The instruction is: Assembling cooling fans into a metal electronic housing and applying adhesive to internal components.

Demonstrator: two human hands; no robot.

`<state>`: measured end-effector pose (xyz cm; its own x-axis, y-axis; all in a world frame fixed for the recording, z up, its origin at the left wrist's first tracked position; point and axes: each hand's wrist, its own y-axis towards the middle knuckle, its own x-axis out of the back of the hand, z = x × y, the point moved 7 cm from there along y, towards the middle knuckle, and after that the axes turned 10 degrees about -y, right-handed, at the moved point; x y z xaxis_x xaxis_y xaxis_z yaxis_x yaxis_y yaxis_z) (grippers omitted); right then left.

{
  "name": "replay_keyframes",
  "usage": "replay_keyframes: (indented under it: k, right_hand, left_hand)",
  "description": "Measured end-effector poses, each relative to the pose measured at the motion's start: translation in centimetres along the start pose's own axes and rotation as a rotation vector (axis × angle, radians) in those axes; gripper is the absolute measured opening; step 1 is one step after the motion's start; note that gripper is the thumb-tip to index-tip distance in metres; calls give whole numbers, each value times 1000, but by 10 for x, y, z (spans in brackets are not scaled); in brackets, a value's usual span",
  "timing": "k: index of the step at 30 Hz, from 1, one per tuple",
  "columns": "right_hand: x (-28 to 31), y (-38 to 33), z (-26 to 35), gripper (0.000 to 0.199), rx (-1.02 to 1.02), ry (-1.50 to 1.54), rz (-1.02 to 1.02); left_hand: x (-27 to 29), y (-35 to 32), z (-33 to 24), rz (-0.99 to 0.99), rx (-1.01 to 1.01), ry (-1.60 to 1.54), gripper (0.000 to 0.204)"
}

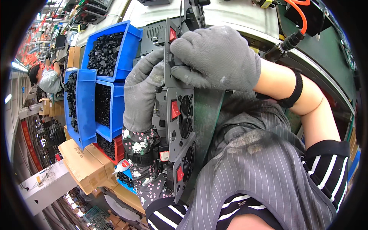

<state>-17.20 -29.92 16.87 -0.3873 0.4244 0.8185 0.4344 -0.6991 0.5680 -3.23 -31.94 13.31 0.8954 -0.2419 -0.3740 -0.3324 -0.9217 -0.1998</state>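
Several grey metal panels stand in a row along the bench, each fitted with a red rocker switch. The farthest grey panel [167, 76] has its red switch [172, 35] beside my right fingers. My gloved left hand [141, 92] is closed at the back of this panel, gripping its edge. On the front side my gloved right hand [220, 57] is closed, thumb and fingers around a small black part [176, 61] against the panel; most of that part is hidden. Nearer me, a second panel carries a red switch [175, 109] and a black fan [186, 115]. A third panel has another fan [188, 163].
Blue bins [132, 46] of small black parts stand at the left, with a red bin [115, 153] below them. Cardboard boxes [86, 165] sit lower left. An orange cable [303, 17] with a black connector lies upper right. A person [48, 80] works far left.
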Motion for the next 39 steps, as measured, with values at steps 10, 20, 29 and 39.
replay_keyframes:
  k: [10,20,29,39]
  right_hand:
    - [-19,9,-12,43,115,46,19]
    - [-26,-1,-13,36,-190,391,-121]
    - [-31,-6,-14,33,-307,436,-127]
    - [-18,-10,-13,43,-182,231,-153]
  left_hand:
    - [0,1,2,69,-54,24,35]
    - [10,1,2,32,-95,159,36]
    - [10,4,-2,28,-61,223,37]
    - [3,2,1,75,1,162,39]
